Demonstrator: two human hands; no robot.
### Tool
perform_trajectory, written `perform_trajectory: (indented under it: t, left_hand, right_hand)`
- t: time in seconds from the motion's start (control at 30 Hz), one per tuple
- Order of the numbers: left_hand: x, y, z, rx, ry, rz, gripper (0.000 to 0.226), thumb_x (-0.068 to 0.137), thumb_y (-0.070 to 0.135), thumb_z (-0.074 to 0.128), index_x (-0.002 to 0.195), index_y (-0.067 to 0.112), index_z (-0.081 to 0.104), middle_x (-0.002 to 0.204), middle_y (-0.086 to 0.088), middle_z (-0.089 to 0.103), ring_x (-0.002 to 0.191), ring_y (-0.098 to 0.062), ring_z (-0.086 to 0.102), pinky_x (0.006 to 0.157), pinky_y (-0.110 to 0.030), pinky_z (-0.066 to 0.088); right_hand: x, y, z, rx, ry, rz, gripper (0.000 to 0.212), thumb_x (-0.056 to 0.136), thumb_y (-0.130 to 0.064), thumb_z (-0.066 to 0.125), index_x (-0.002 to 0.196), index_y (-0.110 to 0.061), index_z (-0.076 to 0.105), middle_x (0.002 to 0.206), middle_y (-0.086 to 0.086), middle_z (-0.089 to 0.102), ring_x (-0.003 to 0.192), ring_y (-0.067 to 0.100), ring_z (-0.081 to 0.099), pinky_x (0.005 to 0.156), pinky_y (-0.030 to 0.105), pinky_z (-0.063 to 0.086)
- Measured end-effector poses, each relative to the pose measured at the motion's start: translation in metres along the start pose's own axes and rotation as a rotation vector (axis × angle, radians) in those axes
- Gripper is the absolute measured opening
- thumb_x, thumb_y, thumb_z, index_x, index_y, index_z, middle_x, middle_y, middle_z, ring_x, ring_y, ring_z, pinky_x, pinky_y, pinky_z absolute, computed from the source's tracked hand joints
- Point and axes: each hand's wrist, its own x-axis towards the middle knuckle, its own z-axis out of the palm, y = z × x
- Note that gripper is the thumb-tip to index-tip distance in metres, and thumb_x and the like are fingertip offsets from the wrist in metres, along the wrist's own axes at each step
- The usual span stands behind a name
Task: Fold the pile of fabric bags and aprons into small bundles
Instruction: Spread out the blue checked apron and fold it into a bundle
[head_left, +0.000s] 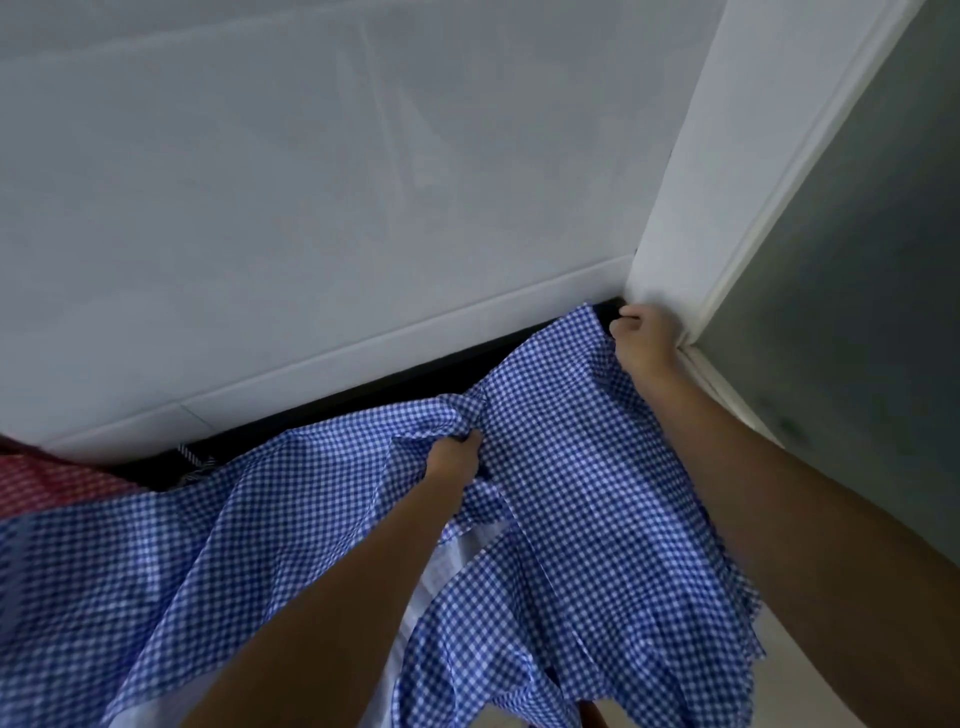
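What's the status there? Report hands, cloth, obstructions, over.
Left hand grips a bunch of the blue checked cloth. Right hand holds its far edge. Cloth open, not yet folded. Red checked fabric at far left, clear of both hands.

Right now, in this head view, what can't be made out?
Head view only:
Blue checked fabric: apron or bag unclear; the bottom edge cuts it off.
Left hand: fingertips buried in bunched folds.
Red checked fabric: mostly cut off by the left edge.
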Motion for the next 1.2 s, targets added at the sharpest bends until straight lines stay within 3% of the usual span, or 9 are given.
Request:
perform_trajectory:
  t: [0.13,0.2,0.3,0.53,0.63,0.77,0.93,1.07,1.2]
  left_hand:
    - [-0.004,0.006,0.001,0.012,-0.005,-0.052,0.025,0.101,0.028,0.044,0.087,0.009,0.051,0.074,-0.003,0.046,0.062,-0.017,0.043,0.061,-0.032,0.041]
    - [-0.010,0.010,-0.001,-0.009,-0.030,-0.016,0.023,0.101,0.026,0.045,0.108,0.007,0.054,0.081,-0.005,0.052,0.068,-0.020,0.049,0.070,-0.035,0.043]
    - [-0.026,0.005,-0.013,0.052,-0.120,0.087,0.022,0.098,0.021,0.052,0.110,0.005,0.059,0.093,-0.008,0.058,0.081,-0.024,0.056,0.076,-0.032,0.043]
    - [-0.097,-0.083,-0.056,0.690,-0.050,0.354,0.043,0.085,0.049,0.064,0.091,0.007,0.056,0.081,-0.010,0.057,0.072,-0.019,0.056,0.063,-0.029,0.042]
    - [-0.132,-0.140,-0.055,1.012,-0.062,0.294,0.080,0.082,0.068,0.052,0.129,0.004,0.042,0.118,-0.011,0.060,0.107,-0.026,0.060,0.085,-0.035,0.049]
    - [-0.156,-0.176,-0.039,1.060,0.091,0.341,0.074,0.082,0.057,0.062,0.129,0.006,0.035,0.120,-0.010,0.055,0.110,-0.026,0.057,0.087,-0.035,0.048]
    - [-0.168,-0.206,-0.048,1.030,0.193,0.370,0.073,0.021,0.007,0.092,0.084,0.003,0.057,0.060,-0.008,0.057,0.043,-0.021,0.059,0.035,-0.023,0.046]
    - [-0.177,-0.213,-0.066,1.012,0.216,0.334,0.044,0.083,-0.003,0.058,0.125,0.001,0.046,0.119,-0.013,0.056,0.108,-0.026,0.060,0.084,-0.029,0.051]
    - [-0.170,-0.211,-0.083,0.833,0.138,0.221,0.028,0.083,-0.001,0.047,0.108,0.007,0.057,0.106,-0.007,0.064,0.101,-0.025,0.062,0.077,-0.028,0.047]
  right_hand:
    - [-0.092,0.026,0.005,-0.260,-0.165,-0.504,0.015,0.095,-0.006,0.049,0.106,-0.010,0.059,0.104,0.008,0.060,0.092,0.015,0.056,0.081,0.029,0.045]
    - [-0.153,0.050,0.013,-0.564,-0.510,-0.455,0.023,0.100,-0.014,0.043,0.121,-0.012,0.053,0.119,0.008,0.057,0.107,0.021,0.056,0.086,0.034,0.046]
    - [-0.215,0.085,0.021,-0.902,-0.778,-0.287,0.070,0.100,-0.041,0.039,0.153,-0.024,-0.004,0.159,0.013,0.003,0.145,0.032,0.013,0.115,0.043,0.026]
    - [-0.239,0.115,0.031,-0.953,-0.697,-0.451,0.099,0.042,-0.087,-0.033,0.130,-0.043,-0.039,0.155,0.016,-0.026,0.144,0.037,-0.019,0.112,0.061,-0.004]
    - [-0.238,0.112,0.032,-0.953,-0.704,-0.433,0.100,0.037,-0.092,-0.029,0.127,-0.048,-0.040,0.154,0.015,-0.029,0.143,0.036,-0.023,0.111,0.063,-0.005]
    - [-0.233,0.108,0.030,-0.938,-0.743,-0.407,0.093,0.065,-0.093,0.010,0.142,-0.051,-0.019,0.155,0.009,-0.030,0.143,0.034,-0.023,0.109,0.067,-0.004]
    - [-0.230,0.107,0.025,-0.999,-0.762,-0.390,0.083,0.083,-0.076,0.034,0.143,-0.051,-0.017,0.155,0.005,-0.029,0.144,0.032,-0.021,0.107,0.069,0.000]
    - [-0.229,0.107,0.022,-1.015,-0.755,-0.391,0.082,0.085,-0.073,0.035,0.144,-0.050,-0.016,0.156,0.003,-0.028,0.144,0.031,-0.021,0.108,0.069,0.001]
    - [-0.231,0.106,0.020,-1.004,-0.774,-0.382,0.081,0.085,-0.073,0.034,0.143,-0.051,-0.017,0.156,0.001,-0.029,0.144,0.030,-0.022,0.107,0.069,0.000]
